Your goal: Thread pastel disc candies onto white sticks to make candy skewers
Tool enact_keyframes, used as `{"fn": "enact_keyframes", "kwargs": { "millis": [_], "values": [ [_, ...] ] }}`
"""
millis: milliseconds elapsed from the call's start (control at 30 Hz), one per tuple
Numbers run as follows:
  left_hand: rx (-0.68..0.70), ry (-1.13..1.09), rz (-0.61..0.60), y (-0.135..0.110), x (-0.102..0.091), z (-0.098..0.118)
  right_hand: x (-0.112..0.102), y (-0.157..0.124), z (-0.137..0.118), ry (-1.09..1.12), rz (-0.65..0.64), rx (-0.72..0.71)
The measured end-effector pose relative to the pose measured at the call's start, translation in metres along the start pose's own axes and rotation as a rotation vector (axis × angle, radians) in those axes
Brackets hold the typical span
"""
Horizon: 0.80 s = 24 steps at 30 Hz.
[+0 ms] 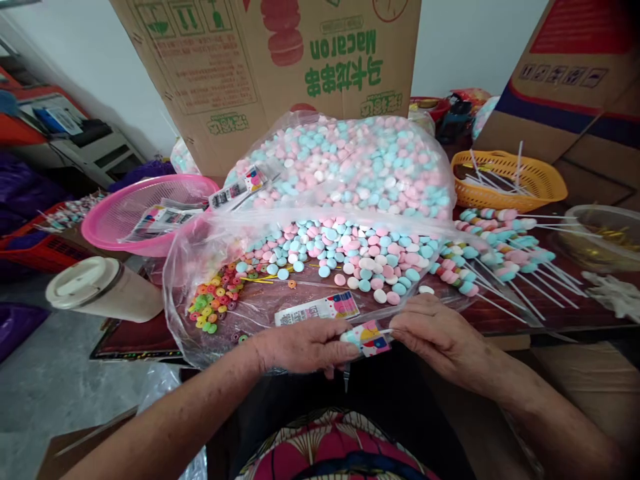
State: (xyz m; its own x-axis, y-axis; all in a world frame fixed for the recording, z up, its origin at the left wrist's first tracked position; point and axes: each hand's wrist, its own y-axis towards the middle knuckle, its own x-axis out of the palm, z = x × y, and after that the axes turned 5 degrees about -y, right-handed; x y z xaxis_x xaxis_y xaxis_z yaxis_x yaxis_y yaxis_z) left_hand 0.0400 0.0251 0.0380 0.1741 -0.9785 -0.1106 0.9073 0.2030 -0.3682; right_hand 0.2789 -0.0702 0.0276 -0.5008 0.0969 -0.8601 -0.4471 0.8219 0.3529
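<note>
Garment (320, 443), left fingers (341, 351) gripping packet (373, 341), right fingers (403, 327) perhaps a stick (385, 331)

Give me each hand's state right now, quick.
Left hand: closed, holding a small printed wrapper.
Right hand: closed, pinching a white stick.

12 o'clock, brown box (280, 93): green "Macaron", "马卡龙串串", both upside down; umbrella, arrows, glass signs toward 11 | 2 o'clock, second box (575, 107): row of handling signs | 6 o'clock, flat wrapper (317, 310): dark lettering, too small to read
</note>
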Motion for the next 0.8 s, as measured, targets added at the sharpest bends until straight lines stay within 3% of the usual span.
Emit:
{"fn": "enact_keyframes", "kwargs": {
  "millis": [100, 200, 267, 333, 433, 500, 600, 700, 767, 800],
  "values": [
    [-0.090, -0.161, 0.116, 0.003, 0.023, -0.011, 0.004, 0.016, -0.008, -0.065, -0.051, -0.041],
    [-0.050, -0.167, 0.276, 0.003, 0.040, -0.016, 0.011, 0.027, -0.011, -0.066, -0.059, -0.052],
    [-0.022, -0.159, 0.388, 0.001, 0.046, -0.018, 0.016, 0.029, -0.012, 0.019, 0.019, 0.087],
    [-0.024, -0.123, 0.514, -0.002, 0.050, -0.020, 0.024, 0.029, -0.014, 0.194, 0.117, 0.321],
    [-0.010, 0.084, 0.618, -0.005, 0.051, -0.023, 0.045, 0.027, -0.026, 0.527, 0.022, 0.501],
    [0.039, 0.190, 0.561, -0.008, 0.047, -0.025, 0.062, 0.026, -0.038, 0.645, -0.067, 0.513],
    [0.080, 0.067, 0.354, -0.012, 0.038, -0.029, 0.080, 0.028, -0.052, 0.554, -0.001, 0.476],
    [-0.013, -0.213, 0.185, -0.016, 0.032, -0.035, 0.077, 0.036, -0.054, 0.213, 0.207, 0.263],
    [-0.101, -0.354, 0.193, -0.018, 0.031, -0.040, 0.067, 0.044, -0.051, -0.067, 0.378, 0.118],
    [-0.129, -0.406, 0.236, -0.018, 0.030, -0.042, 0.062, 0.049, -0.051, -0.184, 0.405, 0.045]
  ]
}}
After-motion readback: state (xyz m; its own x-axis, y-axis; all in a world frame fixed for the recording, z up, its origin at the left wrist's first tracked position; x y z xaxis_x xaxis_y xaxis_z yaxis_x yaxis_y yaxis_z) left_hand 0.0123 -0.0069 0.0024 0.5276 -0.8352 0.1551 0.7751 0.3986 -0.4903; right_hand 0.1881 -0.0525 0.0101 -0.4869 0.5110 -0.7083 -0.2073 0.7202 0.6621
